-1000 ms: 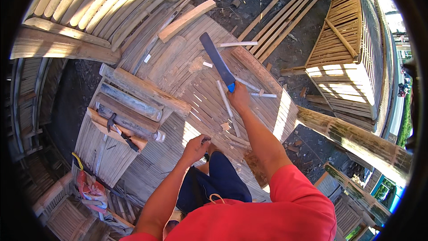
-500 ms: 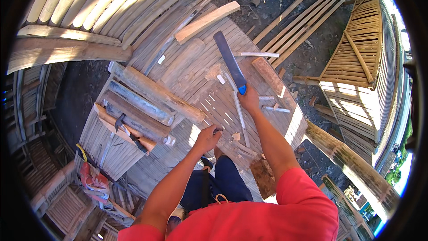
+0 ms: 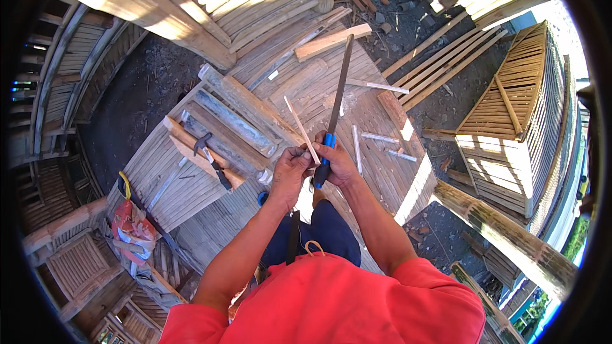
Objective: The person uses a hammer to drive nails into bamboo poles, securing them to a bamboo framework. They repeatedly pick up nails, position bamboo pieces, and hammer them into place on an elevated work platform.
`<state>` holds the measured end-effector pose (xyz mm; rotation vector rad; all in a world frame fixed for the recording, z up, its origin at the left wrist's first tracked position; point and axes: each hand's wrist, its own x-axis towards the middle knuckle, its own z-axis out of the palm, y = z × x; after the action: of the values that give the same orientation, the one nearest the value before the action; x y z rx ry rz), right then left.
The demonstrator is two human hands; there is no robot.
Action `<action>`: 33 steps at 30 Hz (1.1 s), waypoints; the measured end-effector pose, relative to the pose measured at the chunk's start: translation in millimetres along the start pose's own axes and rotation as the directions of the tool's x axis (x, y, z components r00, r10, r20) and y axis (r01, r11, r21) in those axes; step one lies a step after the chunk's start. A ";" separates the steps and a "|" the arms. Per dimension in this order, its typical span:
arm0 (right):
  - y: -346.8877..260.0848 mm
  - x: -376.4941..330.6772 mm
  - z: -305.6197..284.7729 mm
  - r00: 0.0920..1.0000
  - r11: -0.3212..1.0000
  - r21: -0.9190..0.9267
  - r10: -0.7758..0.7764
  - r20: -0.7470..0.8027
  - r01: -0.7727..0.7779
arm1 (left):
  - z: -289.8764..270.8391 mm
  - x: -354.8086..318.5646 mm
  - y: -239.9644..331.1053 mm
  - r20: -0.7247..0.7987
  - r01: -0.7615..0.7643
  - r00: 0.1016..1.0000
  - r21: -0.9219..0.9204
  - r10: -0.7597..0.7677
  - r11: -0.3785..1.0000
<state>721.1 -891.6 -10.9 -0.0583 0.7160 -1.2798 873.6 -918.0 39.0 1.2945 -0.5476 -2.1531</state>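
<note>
Bamboo is everywhere I look: a slatted platform (image 3: 191, 185) carries the work, with dark ground beyond it, a slatted crate (image 3: 510, 121) off its right edge and stacked poles past its far edge.

On the platform's left half lie several thick split bamboo lengths (image 3: 236, 121) side by side, with a hammer (image 3: 213, 162) resting across a plank at their near end. A flat wooden board (image 3: 331, 41) sits near the far edge. Short pale offcuts (image 3: 382, 137) are scattered toward the right edge, which I read as pieces already cut or trimmed. A red-and-yellow bag (image 3: 131, 229) hangs off the near left corner.

As for progress, I judge the work to be mid-way: some slivers lie finished on the slats, one is in hand now, and the thick lengths on the left look untouched.

The right hand (image 3: 338, 165) has its fingers wrapped tight around the blue handle of a long knife (image 3: 338, 89), the dark blade pointing away toward the far edge. The left hand (image 3: 290, 169) pinches the lower end of a thin bamboo strip (image 3: 303, 130) between thumb and fingertips, the other fingers curled in. The strip stands tilted, just beside the knife handle; I cannot tell whether blade and strip touch.
</note>
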 end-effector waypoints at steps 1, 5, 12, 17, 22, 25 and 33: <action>2.6 0.0 20.5 1.000 0.999 -0.037 -0.006 0.024 0.007 | -5.1 -13.6 13.8 0.024 -0.034 0.999 -0.030 0.034 0.999; 25.2 -8.7 113.1 0.995 0.988 -0.142 -0.055 0.079 0.066 | -33.0 -79.9 68.5 0.026 -0.150 0.988 -0.095 0.153 0.984; 94.1 -26.0 255.3 0.951 0.931 -0.354 0.032 0.307 0.083 | -134.0 -188.1 148.3 0.073 -0.191 0.974 -0.233 0.213 0.954; 159.1 -39.0 340.2 0.936 0.772 -0.549 -0.172 0.307 0.322 | -200.2 -247.1 192.5 -0.009 -0.638 0.765 0.126 0.644 0.760; 183.9 -43.9 390.2 0.879 0.524 -0.720 -0.134 0.457 0.455 | -255.6 -273.4 217.8 -0.049 -0.684 0.701 0.236 0.712 0.690; 193.1 -37.7 415.9 0.867 0.253 -0.840 -0.279 0.412 0.480 | -265.5 -285.4 273.3 -0.100 -0.772 0.585 0.234 0.805 0.591; 176.8 0.5 485.8 0.734 0.029 -0.773 -0.339 0.589 0.634 | -264.3 -325.3 484.5 0.023 -0.970 0.237 0.067 0.971 0.235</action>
<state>1122.3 -1002.3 295.9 -1.6914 1.2586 -1.2110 1354.6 -1089.0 426.2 0.6054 -1.0729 -0.9904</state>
